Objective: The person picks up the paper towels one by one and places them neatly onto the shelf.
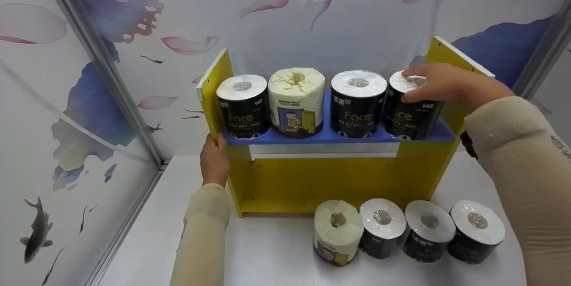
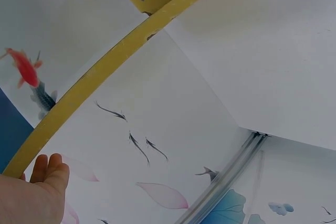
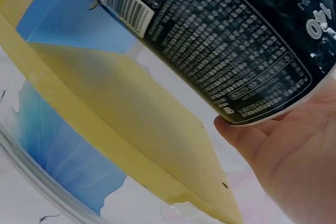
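A yellow shelf (image 1: 321, 183) with a blue board (image 1: 294, 140) carries a row of toilet paper rolls: a black-wrapped roll (image 1: 243, 109), a cream paper-wrapped roll (image 1: 296, 103), another black roll (image 1: 358, 105) and a black roll (image 1: 412, 118) at the right end. From above, my right hand (image 1: 439, 81) grips that end roll, which stands on the board near the right side panel. The right wrist view shows the roll's barcode side (image 3: 210, 40) and my right hand (image 3: 294, 150) at its top rim. My left hand (image 1: 215, 161) holds the left side panel's front edge (image 2: 89, 82).
On the white table (image 1: 276, 250) before the shelf stand a cream roll (image 1: 338, 232) and several black rolls (image 1: 382, 228) in a row, towards the right. Patterned white wall panels (image 1: 285, 22) rise behind and at the left, with a metal frame strip (image 1: 107, 76).
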Motion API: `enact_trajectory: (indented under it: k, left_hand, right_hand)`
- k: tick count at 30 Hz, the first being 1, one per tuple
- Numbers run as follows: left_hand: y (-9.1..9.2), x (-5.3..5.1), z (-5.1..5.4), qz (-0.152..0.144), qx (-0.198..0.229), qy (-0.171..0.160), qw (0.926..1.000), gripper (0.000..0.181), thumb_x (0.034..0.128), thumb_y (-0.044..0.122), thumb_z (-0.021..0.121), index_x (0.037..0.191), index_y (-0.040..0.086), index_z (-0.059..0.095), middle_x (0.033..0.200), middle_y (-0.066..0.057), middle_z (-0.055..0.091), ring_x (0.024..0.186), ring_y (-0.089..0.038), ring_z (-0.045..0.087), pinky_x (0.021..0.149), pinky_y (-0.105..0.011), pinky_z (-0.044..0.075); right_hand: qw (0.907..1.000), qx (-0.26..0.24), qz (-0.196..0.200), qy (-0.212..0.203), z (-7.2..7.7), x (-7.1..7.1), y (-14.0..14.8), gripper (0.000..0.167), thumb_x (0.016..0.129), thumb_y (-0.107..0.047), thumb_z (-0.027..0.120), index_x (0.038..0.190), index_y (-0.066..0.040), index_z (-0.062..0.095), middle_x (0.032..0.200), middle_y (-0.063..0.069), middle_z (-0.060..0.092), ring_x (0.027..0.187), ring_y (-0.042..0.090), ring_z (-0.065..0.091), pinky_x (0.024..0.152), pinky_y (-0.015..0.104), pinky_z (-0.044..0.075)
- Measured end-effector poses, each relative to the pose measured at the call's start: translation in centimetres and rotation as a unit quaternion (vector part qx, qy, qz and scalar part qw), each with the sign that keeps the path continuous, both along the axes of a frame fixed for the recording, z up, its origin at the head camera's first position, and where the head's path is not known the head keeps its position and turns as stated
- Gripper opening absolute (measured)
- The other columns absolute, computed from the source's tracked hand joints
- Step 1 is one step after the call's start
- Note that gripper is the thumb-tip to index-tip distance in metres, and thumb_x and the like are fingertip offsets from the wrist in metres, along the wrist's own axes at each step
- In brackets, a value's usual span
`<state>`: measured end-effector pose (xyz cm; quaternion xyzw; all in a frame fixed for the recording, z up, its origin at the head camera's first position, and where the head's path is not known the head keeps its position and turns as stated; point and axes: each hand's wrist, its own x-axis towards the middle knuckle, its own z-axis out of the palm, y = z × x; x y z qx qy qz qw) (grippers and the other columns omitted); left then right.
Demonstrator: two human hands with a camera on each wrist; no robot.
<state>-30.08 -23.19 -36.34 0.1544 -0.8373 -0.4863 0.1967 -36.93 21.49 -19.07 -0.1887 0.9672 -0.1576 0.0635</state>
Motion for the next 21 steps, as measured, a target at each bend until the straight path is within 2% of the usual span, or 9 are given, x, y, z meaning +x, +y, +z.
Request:
enact_trajectory:
  k: [12, 21]
  left_hand:
    - [-0.08, -0.01, -0.04, -0.003, 0.010, -0.006, 0.9999, 0.046, 0.1049, 0.035, 0.028, 0.137, 0.005, 0.042, 0.126, -0.017, 0.055, 0.113, -0.031, 0.052, 0.098, -0.048, 0.038]
    - [0.10, -0.14, -0.04, -0.003, 0.019, 0.004, 0.9998, 0.043, 0.1051, 0.032, 0.030, 0.133, 0.002, 0.043, 0.122, -0.019, 0.055, 0.108, -0.032, 0.052, 0.096, -0.047, 0.039]
  right_hand:
    - [0.9996, -0.007, 0.007, -0.026, 0.09, -0.38, 0.01, 0.077, 0.087, -0.034, 0.063, 0.149, -0.002, 0.031, 0.145, 0.035, 0.029, 0.122, 0.047, 0.035, 0.102, 0.066, 0.027]
    - [0.9995, -0.020, 0.011, -0.024, -0.06, -0.69, 0.30, 0.075, 0.089, -0.031, 0.064, 0.150, -0.003, 0.031, 0.147, 0.033, 0.029, 0.121, 0.045, 0.035, 0.101, 0.064, 0.027]
